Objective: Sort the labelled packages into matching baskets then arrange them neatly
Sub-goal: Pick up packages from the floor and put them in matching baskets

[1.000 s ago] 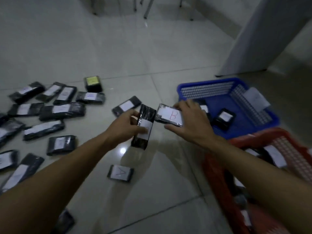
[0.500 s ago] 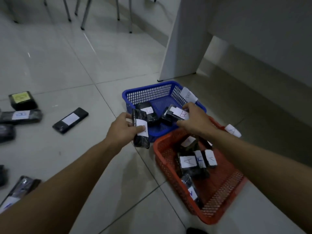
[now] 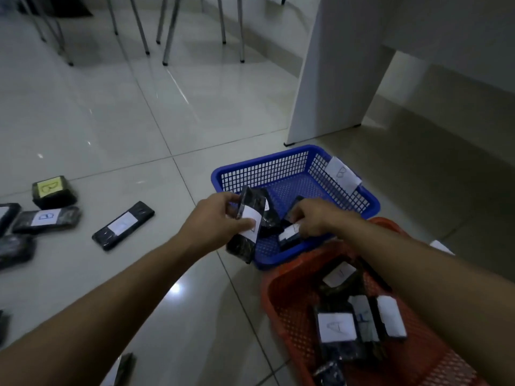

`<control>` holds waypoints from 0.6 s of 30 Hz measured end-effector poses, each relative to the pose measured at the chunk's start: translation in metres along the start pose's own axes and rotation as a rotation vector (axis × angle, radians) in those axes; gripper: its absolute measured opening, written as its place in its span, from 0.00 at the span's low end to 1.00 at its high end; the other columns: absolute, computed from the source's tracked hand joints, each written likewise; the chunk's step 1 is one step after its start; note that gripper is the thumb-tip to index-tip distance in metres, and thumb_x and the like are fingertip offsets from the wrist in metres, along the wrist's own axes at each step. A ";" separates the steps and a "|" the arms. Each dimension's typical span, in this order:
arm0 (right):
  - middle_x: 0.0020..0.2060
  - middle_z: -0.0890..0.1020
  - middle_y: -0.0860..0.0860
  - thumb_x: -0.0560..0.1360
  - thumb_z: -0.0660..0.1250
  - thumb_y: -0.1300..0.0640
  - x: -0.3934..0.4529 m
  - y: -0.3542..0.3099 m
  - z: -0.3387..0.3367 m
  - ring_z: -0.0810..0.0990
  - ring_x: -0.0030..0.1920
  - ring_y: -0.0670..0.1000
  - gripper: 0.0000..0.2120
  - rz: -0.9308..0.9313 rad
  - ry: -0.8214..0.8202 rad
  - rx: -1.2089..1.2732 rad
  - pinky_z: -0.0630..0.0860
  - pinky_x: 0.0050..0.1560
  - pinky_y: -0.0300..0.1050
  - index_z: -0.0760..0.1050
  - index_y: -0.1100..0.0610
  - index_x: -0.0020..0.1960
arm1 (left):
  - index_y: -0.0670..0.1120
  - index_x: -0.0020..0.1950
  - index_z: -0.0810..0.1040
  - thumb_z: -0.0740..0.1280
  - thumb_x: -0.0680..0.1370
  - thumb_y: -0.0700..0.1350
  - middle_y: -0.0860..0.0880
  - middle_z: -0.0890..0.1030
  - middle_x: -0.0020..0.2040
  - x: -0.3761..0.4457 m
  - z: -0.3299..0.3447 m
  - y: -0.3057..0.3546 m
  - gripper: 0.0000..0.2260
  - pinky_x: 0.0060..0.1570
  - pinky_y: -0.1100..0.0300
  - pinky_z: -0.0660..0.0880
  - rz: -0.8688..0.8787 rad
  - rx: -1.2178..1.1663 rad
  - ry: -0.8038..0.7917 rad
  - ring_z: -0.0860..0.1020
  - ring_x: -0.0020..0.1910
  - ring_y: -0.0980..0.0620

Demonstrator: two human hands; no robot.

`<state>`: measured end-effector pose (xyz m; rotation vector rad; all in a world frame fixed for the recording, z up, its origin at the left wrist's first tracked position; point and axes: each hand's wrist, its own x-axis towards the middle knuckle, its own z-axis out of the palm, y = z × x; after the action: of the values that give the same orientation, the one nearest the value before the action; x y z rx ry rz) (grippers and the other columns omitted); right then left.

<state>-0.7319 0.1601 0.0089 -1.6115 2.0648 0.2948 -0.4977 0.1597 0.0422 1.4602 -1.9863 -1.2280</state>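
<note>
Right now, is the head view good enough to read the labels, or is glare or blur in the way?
Head view: dim light, wide-angle bend at the edges. Glare spot on the floor tile, off the labels. The blue basket tag reads B. The label on the package in the left hand is partly covered; the right hand looks slightly motion-blurred.

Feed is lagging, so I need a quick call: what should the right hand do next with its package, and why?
Probably let go. The right hand already has its package down inside the blue basket, whose tag reads B. The left hand holds another package at the rim.

The right hand [image 3: 312,218] has lowered its B package [image 3: 289,235] into the blue basket [image 3: 370,203] — left hand [image 3: 220,221] followed.
</note>
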 end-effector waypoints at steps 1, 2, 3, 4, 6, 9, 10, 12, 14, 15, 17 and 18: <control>0.61 0.77 0.50 0.69 0.73 0.49 0.006 0.004 0.001 0.73 0.61 0.56 0.18 -0.010 0.049 -0.016 0.71 0.63 0.54 0.77 0.45 0.59 | 0.50 0.62 0.75 0.74 0.72 0.48 0.54 0.79 0.49 0.008 0.003 0.003 0.20 0.37 0.67 0.74 0.001 0.021 -0.005 0.78 0.44 0.60; 0.62 0.76 0.51 0.71 0.71 0.49 0.012 0.009 0.000 0.72 0.63 0.57 0.17 -0.019 0.098 -0.040 0.68 0.65 0.55 0.76 0.44 0.60 | 0.50 0.62 0.75 0.74 0.72 0.49 0.54 0.78 0.49 0.016 0.007 0.006 0.20 0.39 0.65 0.76 0.003 0.037 -0.008 0.77 0.45 0.60; 0.63 0.76 0.52 0.73 0.70 0.50 0.018 0.015 -0.002 0.70 0.65 0.58 0.18 -0.021 0.131 -0.059 0.66 0.67 0.57 0.75 0.44 0.62 | 0.49 0.61 0.75 0.74 0.72 0.49 0.54 0.79 0.49 0.025 0.012 0.009 0.20 0.42 0.61 0.78 0.000 0.040 -0.010 0.78 0.45 0.58; 0.65 0.75 0.52 0.74 0.70 0.53 0.023 0.020 -0.004 0.70 0.67 0.58 0.20 -0.016 0.139 -0.054 0.65 0.69 0.57 0.74 0.45 0.64 | 0.49 0.61 0.75 0.74 0.72 0.49 0.53 0.79 0.49 0.034 0.018 0.011 0.20 0.45 0.57 0.80 -0.007 0.032 -0.007 0.79 0.46 0.56; 0.68 0.73 0.51 0.72 0.73 0.55 0.032 0.032 -0.010 0.70 0.68 0.56 0.25 -0.025 0.100 0.059 0.67 0.69 0.55 0.73 0.45 0.67 | 0.48 0.64 0.73 0.74 0.73 0.47 0.51 0.80 0.48 0.052 0.029 0.016 0.21 0.45 0.56 0.81 -0.033 0.002 -0.003 0.80 0.45 0.55; 0.64 0.78 0.48 0.72 0.74 0.54 0.041 0.049 -0.015 0.77 0.61 0.51 0.22 -0.096 0.073 0.316 0.74 0.63 0.50 0.76 0.48 0.65 | 0.46 0.68 0.70 0.71 0.75 0.43 0.48 0.82 0.47 0.077 0.044 0.021 0.23 0.44 0.57 0.81 -0.093 -0.066 -0.018 0.82 0.45 0.52; 0.61 0.80 0.48 0.73 0.73 0.53 0.044 0.053 -0.015 0.78 0.58 0.49 0.19 -0.108 0.080 0.375 0.75 0.62 0.49 0.77 0.48 0.63 | 0.45 0.68 0.70 0.71 0.75 0.42 0.47 0.82 0.48 0.085 0.048 0.023 0.23 0.47 0.54 0.81 -0.116 -0.091 -0.018 0.82 0.46 0.50; 0.58 0.81 0.47 0.76 0.69 0.53 0.049 0.060 -0.012 0.79 0.56 0.47 0.14 -0.110 0.130 0.466 0.76 0.61 0.49 0.78 0.50 0.61 | 0.45 0.66 0.71 0.71 0.75 0.41 0.45 0.82 0.50 0.103 0.058 0.026 0.21 0.49 0.49 0.81 -0.143 -0.102 -0.003 0.82 0.48 0.47; 0.57 0.81 0.47 0.77 0.67 0.53 0.055 0.064 -0.008 0.79 0.56 0.48 0.13 -0.072 0.229 0.520 0.77 0.60 0.50 0.78 0.49 0.61 | 0.45 0.63 0.74 0.71 0.75 0.42 0.45 0.81 0.53 0.115 0.066 0.025 0.17 0.49 0.51 0.81 -0.132 -0.018 0.006 0.81 0.49 0.47; 0.56 0.81 0.47 0.77 0.67 0.53 0.057 0.064 -0.005 0.79 0.55 0.48 0.12 -0.051 0.271 0.532 0.77 0.59 0.52 0.78 0.48 0.60 | 0.45 0.61 0.76 0.71 0.75 0.42 0.46 0.81 0.54 0.119 0.068 0.023 0.15 0.49 0.52 0.81 -0.097 0.096 -0.015 0.81 0.50 0.48; 0.53 0.81 0.45 0.77 0.67 0.51 0.060 0.063 -0.001 0.79 0.55 0.48 0.10 -0.041 0.323 0.550 0.77 0.59 0.54 0.79 0.47 0.58 | 0.45 0.55 0.80 0.70 0.75 0.43 0.46 0.81 0.53 0.122 0.074 0.017 0.09 0.49 0.53 0.81 -0.003 0.393 -0.074 0.80 0.49 0.49; 0.51 0.81 0.44 0.76 0.68 0.50 0.059 0.060 0.001 0.79 0.55 0.48 0.10 -0.055 0.343 0.555 0.76 0.60 0.55 0.79 0.47 0.56 | 0.46 0.54 0.81 0.70 0.75 0.44 0.45 0.81 0.52 0.121 0.075 0.014 0.08 0.49 0.51 0.81 0.036 0.534 -0.078 0.80 0.49 0.48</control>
<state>-0.7994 0.1271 -0.0300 -1.4283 2.0818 -0.5670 -0.6063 0.0822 -0.0093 1.6122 -2.5120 -0.7763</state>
